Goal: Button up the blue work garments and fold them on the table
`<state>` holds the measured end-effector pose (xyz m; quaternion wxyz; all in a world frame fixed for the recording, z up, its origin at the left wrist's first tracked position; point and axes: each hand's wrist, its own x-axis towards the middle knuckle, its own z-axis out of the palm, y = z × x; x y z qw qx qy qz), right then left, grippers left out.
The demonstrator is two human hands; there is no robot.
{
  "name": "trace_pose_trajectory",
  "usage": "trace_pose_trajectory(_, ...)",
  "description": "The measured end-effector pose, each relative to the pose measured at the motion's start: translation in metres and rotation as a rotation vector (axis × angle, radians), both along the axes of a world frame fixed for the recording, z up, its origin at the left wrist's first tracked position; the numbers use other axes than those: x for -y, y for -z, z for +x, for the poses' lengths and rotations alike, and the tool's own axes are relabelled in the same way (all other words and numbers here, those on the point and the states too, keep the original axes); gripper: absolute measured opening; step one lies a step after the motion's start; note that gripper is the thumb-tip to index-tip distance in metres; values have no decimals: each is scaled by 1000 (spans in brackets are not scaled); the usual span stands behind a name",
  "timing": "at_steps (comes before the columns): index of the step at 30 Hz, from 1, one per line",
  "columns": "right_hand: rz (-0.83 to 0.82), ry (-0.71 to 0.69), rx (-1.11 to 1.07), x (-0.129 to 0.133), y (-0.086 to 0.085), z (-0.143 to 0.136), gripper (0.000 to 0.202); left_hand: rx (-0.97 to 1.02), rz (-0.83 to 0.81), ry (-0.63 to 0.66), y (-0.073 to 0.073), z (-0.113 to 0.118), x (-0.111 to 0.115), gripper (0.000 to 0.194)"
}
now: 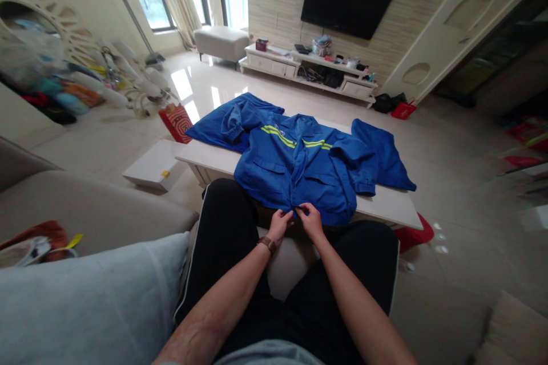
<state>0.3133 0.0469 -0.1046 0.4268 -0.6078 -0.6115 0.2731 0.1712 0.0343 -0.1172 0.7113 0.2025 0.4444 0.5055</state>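
Observation:
A blue jacket [274, 154] with yellow-green reflective stripes lies front side up across a white table [391, 205], its collar at the far side and its lower hem at my knees. My left hand [280, 224] pinches the hem near the bottom of the front opening. Close beside it, my right hand [310, 219] grips the hem on the other side of the opening, fingers pressed together. More blue cloth lies at both ends of the table, a piece [387, 154] on the right and another [214, 125] on the left, partly under the sleeve.
A red patterned bag [175, 122] and a low white box [152, 165] stand left of the table. A grey-blue cushion [94, 302] lies on the sofa at my left. A red object [415, 234] is below the table's right end. Across the room stands a TV cabinet [269, 63].

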Motion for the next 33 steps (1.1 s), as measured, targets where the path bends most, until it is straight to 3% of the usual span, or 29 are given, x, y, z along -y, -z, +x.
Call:
trace_pose_trajectory(8,-54,-26,-10,1,2,-3,32,-53,-10,-24,0,-1,-5,54)
trace_pose_trajectory(24,-68,-37,0,2,3,-1,38,-163,25,-34,2,-3,-9,44)
trace_pose_trajectory(33,-55,-63,34,4,3,-8,27,-187,31,-96,10,0,-12,39)
